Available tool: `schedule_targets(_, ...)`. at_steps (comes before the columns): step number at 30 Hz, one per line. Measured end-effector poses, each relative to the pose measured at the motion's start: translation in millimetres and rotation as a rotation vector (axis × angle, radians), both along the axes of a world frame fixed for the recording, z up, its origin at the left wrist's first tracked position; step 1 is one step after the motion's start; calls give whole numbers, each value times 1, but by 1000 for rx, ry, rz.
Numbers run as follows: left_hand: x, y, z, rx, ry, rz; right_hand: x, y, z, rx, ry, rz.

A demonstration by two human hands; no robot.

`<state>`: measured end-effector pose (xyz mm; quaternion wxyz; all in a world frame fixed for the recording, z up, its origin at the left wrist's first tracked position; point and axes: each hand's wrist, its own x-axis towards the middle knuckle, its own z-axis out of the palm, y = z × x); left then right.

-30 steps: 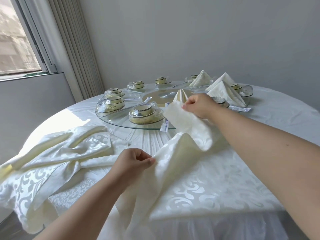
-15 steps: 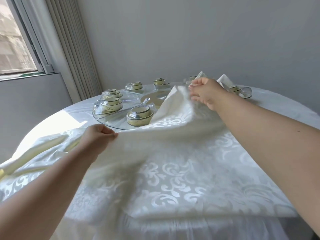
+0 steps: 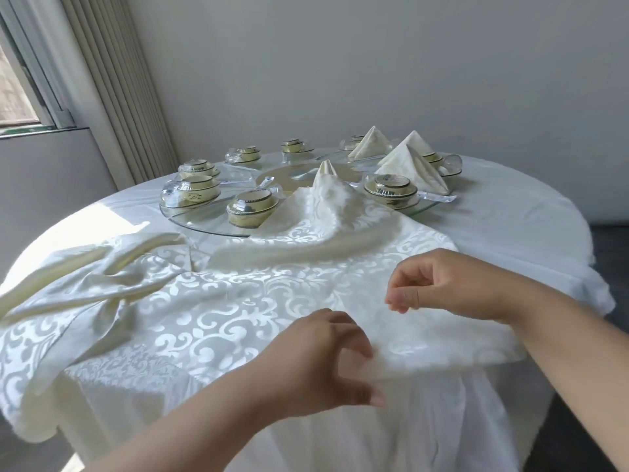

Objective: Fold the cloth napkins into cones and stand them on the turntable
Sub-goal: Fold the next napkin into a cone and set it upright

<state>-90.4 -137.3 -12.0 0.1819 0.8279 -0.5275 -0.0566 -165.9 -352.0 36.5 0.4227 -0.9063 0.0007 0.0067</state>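
I see two bare arms. The left hand (image 3: 323, 356) and right hand (image 3: 439, 287) wear no gloves, rings or sleeves.

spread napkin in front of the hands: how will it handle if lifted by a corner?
Probably floppy: the spread napkin drapes over the turntable edge and sags off the table's front. Likely light, as it billows in folds. The satin sheen hints it may slip in a loose pinch.
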Motion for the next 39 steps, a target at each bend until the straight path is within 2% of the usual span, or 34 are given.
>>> schedule_targets(2,0,-4,0,-32,-45,50,-15,-5,-11,-51,25,5)
schedule_targets(5,13,-10,10,-91,85,157,-28,-12,-17,-50,-46,0)
schedule_targets(10,56,-21,13,-219,407,389,-29,-23,-7,127,-529,-233)
schedule_targets(13,84,-25,11,-338,526,512,-23,-29,-6,115,-609,-271)
schedule_targets(17,110,-26,7,-311,488,605,-7,-24,-17,-119,-747,-326)
schedule_targets(19,122,-25,6,-282,350,623,-2,-18,-18,-142,-823,-290)
schedule_targets(20,125,-26,6,-280,244,622,1,-15,-17,-98,-768,-243)
schedule_targets(22,124,-25,10,-351,27,566,6,-9,-18,-22,-501,-98)
schedule_targets(24,110,-24,15,-440,-38,413,13,-12,-25,-154,-286,3)
schedule_targets(26,93,-21,13,-394,15,254,20,-16,-30,-340,-194,47)
schedule_targets(29,86,-19,-2,-254,173,128,29,-17,-36,-401,-158,93)
schedule_targets(33,89,-23,-14,-277,260,128,41,-18,-53,-389,-191,111)
schedule_targets(35,89,-27,-15,-290,237,161,44,-19,-56,-313,-196,66)
schedule_targets(39,91,-32,-14,-295,203,216,49,-26,-49,-7,-222,-89)
